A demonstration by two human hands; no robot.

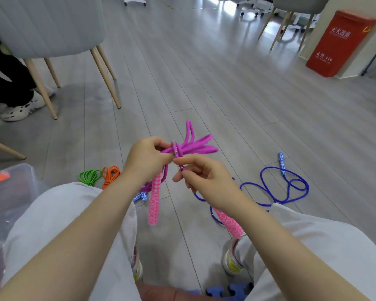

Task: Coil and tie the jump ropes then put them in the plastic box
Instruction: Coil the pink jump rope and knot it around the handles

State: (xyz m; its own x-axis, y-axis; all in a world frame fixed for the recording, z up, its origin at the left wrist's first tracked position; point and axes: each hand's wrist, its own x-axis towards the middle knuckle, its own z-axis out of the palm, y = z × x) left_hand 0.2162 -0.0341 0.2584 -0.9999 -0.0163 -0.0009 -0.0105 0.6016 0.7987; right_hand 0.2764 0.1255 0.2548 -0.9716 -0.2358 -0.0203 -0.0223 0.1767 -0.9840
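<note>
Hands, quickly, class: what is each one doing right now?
Left hand: grips the folded purple jump rope bundle.
Right hand: pinches the rope's end at the wrap.

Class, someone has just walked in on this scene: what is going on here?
A seated person is tying a folded purple rope. The left hand grips the bundle; the right hand pinches the tie wrapped round it. Green and orange ropes lie coiled on the floor, a blue rope lies loose, and the plastic box waits at left.
</note>
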